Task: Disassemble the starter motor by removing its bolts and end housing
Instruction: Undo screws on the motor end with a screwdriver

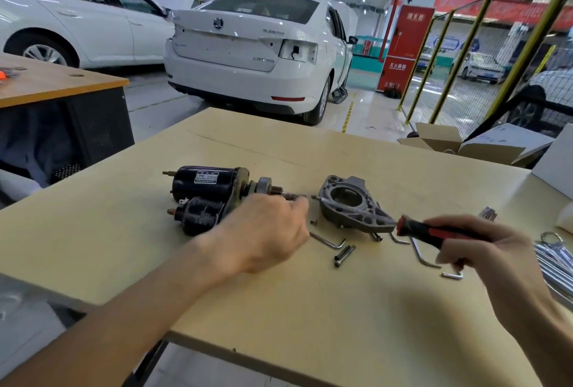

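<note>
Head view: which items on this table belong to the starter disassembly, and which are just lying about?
Job in hand:
black starter motor body
grey cast metal end housing, already off
two dark removed bolts
red-and-black handled driver, held in the right hand
bent steel hex keys
left hand, at the motor shaft

Lying about:
open cardboard box
silvery ringed tool bundle

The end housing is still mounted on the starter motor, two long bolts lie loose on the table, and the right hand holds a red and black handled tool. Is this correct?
Not fully. The head view shows the end housing already off, lying on the table to the right of the starter motor, apart from it. The rest holds: two long bolts lie loose, and the right hand holds the red and black handled tool.
</note>
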Tool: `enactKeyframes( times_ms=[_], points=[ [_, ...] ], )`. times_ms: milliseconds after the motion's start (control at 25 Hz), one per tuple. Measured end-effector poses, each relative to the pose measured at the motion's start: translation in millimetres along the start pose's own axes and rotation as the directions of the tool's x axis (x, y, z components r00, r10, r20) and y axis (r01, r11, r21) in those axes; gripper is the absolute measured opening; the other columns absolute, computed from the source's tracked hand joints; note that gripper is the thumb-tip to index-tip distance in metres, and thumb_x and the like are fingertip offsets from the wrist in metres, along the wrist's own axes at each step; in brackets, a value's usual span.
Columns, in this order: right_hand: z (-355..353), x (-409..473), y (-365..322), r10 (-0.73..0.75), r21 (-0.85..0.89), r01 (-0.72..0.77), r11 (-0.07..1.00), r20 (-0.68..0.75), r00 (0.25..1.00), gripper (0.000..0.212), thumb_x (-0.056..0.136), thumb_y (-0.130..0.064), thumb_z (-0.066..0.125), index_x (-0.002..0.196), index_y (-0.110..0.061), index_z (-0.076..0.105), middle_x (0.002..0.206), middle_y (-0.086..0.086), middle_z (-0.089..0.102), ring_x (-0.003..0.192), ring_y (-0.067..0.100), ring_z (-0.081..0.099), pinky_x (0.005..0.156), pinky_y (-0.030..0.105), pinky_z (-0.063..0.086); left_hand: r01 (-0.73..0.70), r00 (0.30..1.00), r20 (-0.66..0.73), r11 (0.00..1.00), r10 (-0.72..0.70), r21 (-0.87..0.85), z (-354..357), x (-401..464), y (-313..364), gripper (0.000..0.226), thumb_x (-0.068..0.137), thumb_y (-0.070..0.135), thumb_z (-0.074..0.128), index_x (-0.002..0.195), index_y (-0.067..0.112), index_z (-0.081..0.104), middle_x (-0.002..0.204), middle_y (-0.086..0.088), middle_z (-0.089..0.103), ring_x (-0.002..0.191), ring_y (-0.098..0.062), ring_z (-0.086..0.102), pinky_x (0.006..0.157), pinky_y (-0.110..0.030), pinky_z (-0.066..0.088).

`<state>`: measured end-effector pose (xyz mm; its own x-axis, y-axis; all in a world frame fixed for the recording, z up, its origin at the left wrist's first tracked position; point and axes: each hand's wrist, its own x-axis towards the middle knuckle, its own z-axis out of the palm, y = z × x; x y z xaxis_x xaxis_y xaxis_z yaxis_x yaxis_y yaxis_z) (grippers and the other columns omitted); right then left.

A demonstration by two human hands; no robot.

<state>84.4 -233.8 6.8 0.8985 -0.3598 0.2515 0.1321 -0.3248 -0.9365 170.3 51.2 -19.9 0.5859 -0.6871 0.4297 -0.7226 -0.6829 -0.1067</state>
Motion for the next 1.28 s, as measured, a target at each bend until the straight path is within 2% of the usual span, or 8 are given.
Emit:
enactKeyframes(
  times_ms=[160,320,480,600,720,880,1080,1280],
  points=[
    [9,-21,3,-0.071,-0.139,0.087,0.987,0.114,0.991,0.055,0.062,0.017,0.073,0.082,-0.034,0.078,0.067,-0.001,0.071,0.051,0.008,0.057,0.052,0.015,0.047,-0.127,0.981,0.169,0.976,0.097,0.176,21,11,15,0.015,0.105,0.016,0.024,0.111,0.014,0.037,0.102,-0.009,0.061,0.086,-0.026,0.057,0.067,-0.037,0.04],
    [38,-37,3,-0.263,-0.553,0.305,0.776,0.156,0.952,0.029,0.072,-0.025,0.083,0.096,-0.038,0.073,0.08,-0.019,0.069,0.076,0.009,0.063,0.065,0.026,0.046,-0.172,0.97,0.214,0.954,0.119,0.247,19,14,10,0.035,0.109,0.037,0.024,0.131,0.013,0.035,0.117,-0.009,0.059,0.104,-0.027,0.061,0.08,-0.042,0.052],
    [62,-39,4,-0.441,-0.827,0.384,0.411,0.188,0.877,0.034,0.071,-0.026,0.086,0.099,-0.014,0.073,0.096,0.005,0.067,0.085,0.032,0.06,0.071,0.038,0.047,-0.176,0.977,-0.116,0.984,0.18,0.04,0,2,5,0.03,0.103,0.034,0.042,0.114,0.012,0.058,0.098,-0.002,0.066,0.08,-0.017,0.066,0.06,-0.03,0.054],
    [81,-44,-6,-0.53,-0.81,0.415,0.414,0.156,0.834,0.04,0.073,-0.025,0.083,0.106,-0.007,0.069,0.104,0.011,0.062,0.091,0.035,0.057,0.074,0.044,0.049,0.06,0.87,-0.476,0.985,-0.132,-0.164,-25,-8,-29,0.015,0.095,0.023,0.053,0.094,0.012,0.063,0.083,0.001,0.06,0.073,-0.014,0.052,0.064,-0.031,0.048],
    [115,-53,-20,-0.572,-0.7,0.575,0.422,0.286,0.768,0.043,0.082,-0.037,0.074,0.114,-0.009,0.064,0.105,0.007,0.06,0.092,0.026,0.057,0.077,0.038,0.051,0.323,0.855,-0.312,0.897,-0.413,-0.301,-49,-22,-85,0.009,0.094,0.019,0.056,0.097,0.016,0.064,0.091,0.007,0.059,0.083,-0.012,0.051,0.08,-0.038,0.049],
    [168,-52,-33,-0.476,-0.59,0.727,0.351,0.556,0.681,0.053,0.089,-0.046,0.057,0.131,-0.016,0.05,0.126,0.004,0.052,0.103,0.022,0.057,0.08,0.033,0.051,0.015,0.992,-0.119,0.979,-0.041,-0.205,-47,-70,-105,0.037,0.083,0.043,0.058,0.104,0.014,0.067,0.099,0.002,0.061,0.087,-0.016,0.057,0.077,-0.04,0.052],
    [213,-33,-36,-0.425,-0.552,0.744,0.377,0.61,0.669,0.044,0.082,-0.015,0.059,0.123,-0.007,0.047,0.122,0.012,0.043,0.088,0.031,0.057,0.065,0.034,0.042,-0.172,0.97,-0.132,0.96,0.204,0.22,-24,-79,-103,0.066,0.084,0.056,0.07,0.113,-0.003,0.066,0.101,-0.017,0.065,0.083,-0.031,0.066,0.073,-0.041,0.058],
    [207,-7,-33,-0.554,-0.499,0.84,0.212,0.647,0.524,0.02,0.073,-0.004,0.069,0.092,0.0,0.064,0.1,0.016,0.059,0.072,0.033,0.06,0.058,0.043,0.052,-0.11,0.973,-0.195,0.99,0.126,0.087,-17,-79,-102,0.067,0.092,0.054,0.052,0.111,-0.009,0.065,0.103,-0.019,0.066,0.088,-0.033,0.068,0.08,-0.042,0.059]
  ],
)
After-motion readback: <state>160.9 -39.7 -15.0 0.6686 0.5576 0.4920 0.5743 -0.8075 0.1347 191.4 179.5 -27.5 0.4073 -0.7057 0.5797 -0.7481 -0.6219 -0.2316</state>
